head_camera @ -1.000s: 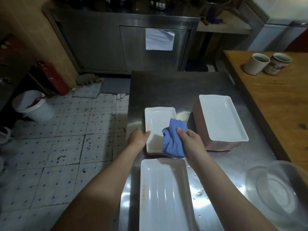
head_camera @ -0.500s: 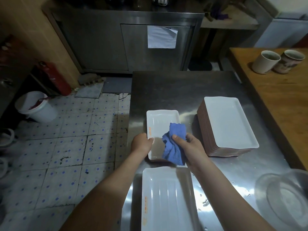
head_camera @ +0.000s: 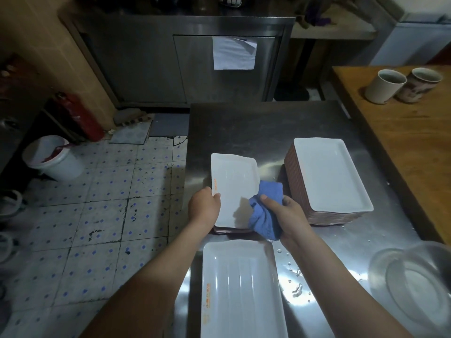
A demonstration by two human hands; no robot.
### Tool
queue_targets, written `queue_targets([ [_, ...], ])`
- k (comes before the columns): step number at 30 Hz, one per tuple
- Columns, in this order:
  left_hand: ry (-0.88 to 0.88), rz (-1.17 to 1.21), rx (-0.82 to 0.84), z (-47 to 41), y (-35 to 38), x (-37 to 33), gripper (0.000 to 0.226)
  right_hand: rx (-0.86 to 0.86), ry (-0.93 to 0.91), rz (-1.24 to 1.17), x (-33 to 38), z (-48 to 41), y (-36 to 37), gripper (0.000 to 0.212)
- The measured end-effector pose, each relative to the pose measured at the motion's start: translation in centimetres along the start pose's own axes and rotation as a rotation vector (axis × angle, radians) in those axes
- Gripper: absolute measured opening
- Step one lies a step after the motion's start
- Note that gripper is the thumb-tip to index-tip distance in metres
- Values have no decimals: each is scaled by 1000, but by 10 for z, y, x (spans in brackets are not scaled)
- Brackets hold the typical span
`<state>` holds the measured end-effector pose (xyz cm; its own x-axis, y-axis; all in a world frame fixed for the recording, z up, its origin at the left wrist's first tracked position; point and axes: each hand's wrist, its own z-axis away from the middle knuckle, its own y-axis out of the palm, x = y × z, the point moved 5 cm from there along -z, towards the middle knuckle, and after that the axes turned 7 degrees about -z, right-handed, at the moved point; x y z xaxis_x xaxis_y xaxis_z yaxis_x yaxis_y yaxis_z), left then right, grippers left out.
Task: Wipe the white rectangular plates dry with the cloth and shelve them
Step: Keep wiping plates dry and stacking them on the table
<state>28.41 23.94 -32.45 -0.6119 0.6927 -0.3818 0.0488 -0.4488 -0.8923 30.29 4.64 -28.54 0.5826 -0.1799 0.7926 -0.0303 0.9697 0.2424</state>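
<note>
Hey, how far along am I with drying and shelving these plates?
Done: hard to say; the tall stack may be dried or waiting. In hand: the left hand holds a plate by its edge while the right hand presses the blue cloth against it. Left: the near plate and all shelving; every plate in view sits on the steel table.

2 mugs (head_camera: pixel 400 85) on wood table (head_camera: pixel 402 147), clear bowl (head_camera: pixel 415 286) near-right, white bucket (head_camera: pixel 55 158) & red extinguisher (head_camera: pixel 78 115) on floor.

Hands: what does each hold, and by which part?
Left hand grips the plate by its left edge; right hand holds the bunched blue cloth at its right edge.
</note>
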Motion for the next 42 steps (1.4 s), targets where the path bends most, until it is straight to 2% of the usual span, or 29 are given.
queue_targets([
  [11,-177,371,135,0,5,11,23,-48,-9,1,8,4,-24,10],
  [18,-207,638,94,10,-9,9,18,-41,-44,-18,19,17,-28,10],
  [26,-132,718,64,37,-41,-18,13,-48,-140,-34,46,45,-43,8],
  [31,-33,695,45,70,-54,-57,10,-74,-178,-40,66,69,-78,21],
  [34,-19,666,62,92,-49,-82,13,-86,-202,-46,80,85,-111,26],
  [39,-8,603,83,142,-36,-131,20,-162,-248,-35,102,109,-180,14],
  [42,-6,658,94,167,-19,-162,21,-214,-267,-2,115,119,-226,26],
])
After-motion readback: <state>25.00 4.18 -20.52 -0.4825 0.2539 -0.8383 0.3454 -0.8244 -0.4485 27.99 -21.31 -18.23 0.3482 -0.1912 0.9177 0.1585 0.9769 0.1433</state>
